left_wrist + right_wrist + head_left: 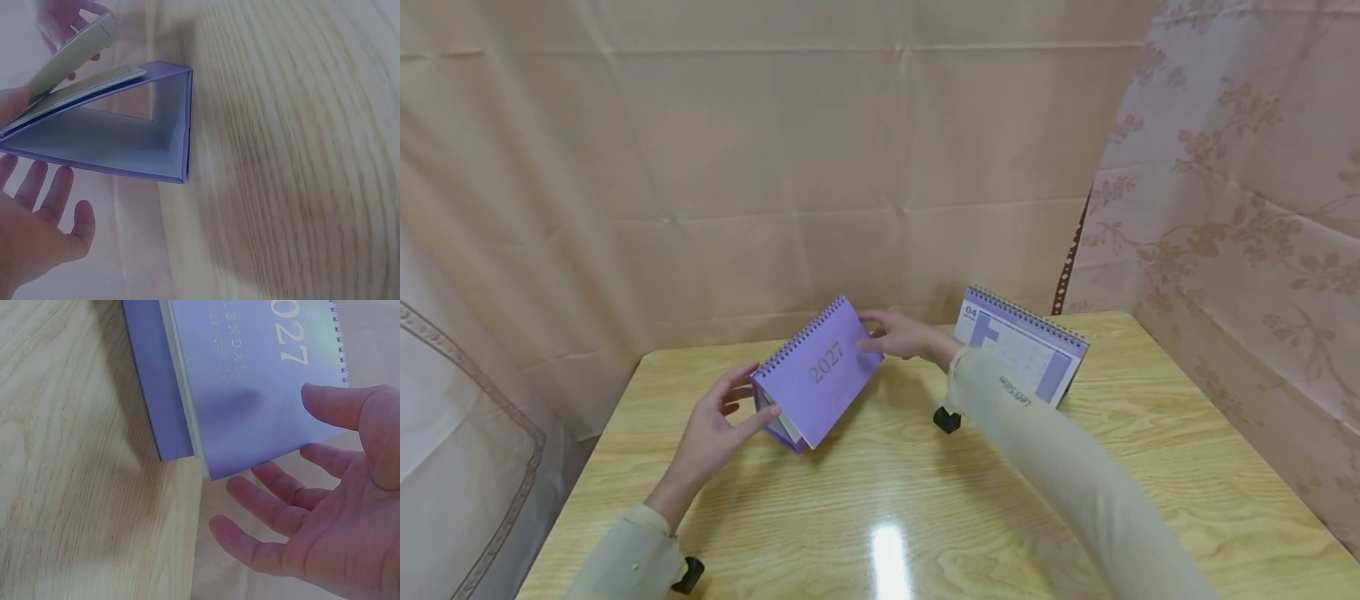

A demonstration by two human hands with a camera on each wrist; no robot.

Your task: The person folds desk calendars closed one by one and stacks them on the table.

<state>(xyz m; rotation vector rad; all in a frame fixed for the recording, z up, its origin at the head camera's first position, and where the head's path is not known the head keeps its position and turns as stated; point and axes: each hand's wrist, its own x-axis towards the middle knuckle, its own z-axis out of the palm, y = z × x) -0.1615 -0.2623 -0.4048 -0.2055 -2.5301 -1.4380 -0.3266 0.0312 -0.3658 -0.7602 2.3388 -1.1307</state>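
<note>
A purple desk calendar (835,392) marked 2027 stands tilted between the two hands, its spiral binding along the upper left edge. My left hand (711,429) holds its left end, with the thumb in front and the fingers behind. In the left wrist view, those fingers (55,190) lie along the back panel of the triangular stand (125,140), and some pages (69,59) stand apart from the rest. My right hand (910,335) is at the opposite end. Its thumb (334,406) lies over the front cover (256,425), while its fingertips meet the side edge.
A second desk calendar (1022,354), opened to a page marked 04, stands behind the right forearm. Small black pieces (947,420) show beside the sleeves. Beige curtain (760,167) hangs behind the wooden table (805,517), with floral cloth (1240,208) at the right.
</note>
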